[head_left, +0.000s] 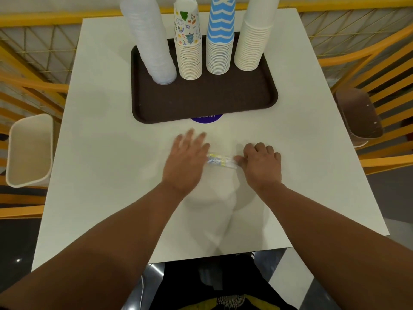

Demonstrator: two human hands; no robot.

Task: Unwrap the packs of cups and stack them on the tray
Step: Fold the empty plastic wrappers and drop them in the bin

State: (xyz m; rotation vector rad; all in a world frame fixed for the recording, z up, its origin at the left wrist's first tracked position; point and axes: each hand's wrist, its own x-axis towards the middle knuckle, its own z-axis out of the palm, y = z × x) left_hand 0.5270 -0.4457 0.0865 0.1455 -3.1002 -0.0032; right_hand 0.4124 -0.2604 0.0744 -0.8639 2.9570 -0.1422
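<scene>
On the dark brown tray (201,101) at the table's far side stand several tall cup stacks: clear plastic cups (149,41), doodle-printed paper cups (190,43), blue zigzag cups (220,39) and plain white cups (254,34). Nearer me, a small crumpled clear plastic wrapper (220,161) with printed colours lies on the white table (100,153) between my hands. My left hand (186,162) lies flat with fingers spread, its thumb side against the wrapper's left end. My right hand (261,164) has curled fingers pinching the wrapper's right end.
A round purple sticker (206,119) peeks out from under the tray's near edge. A cream chair (29,151) stands at the left, a brown chair (359,115) at the right. Yellow railings surround the table.
</scene>
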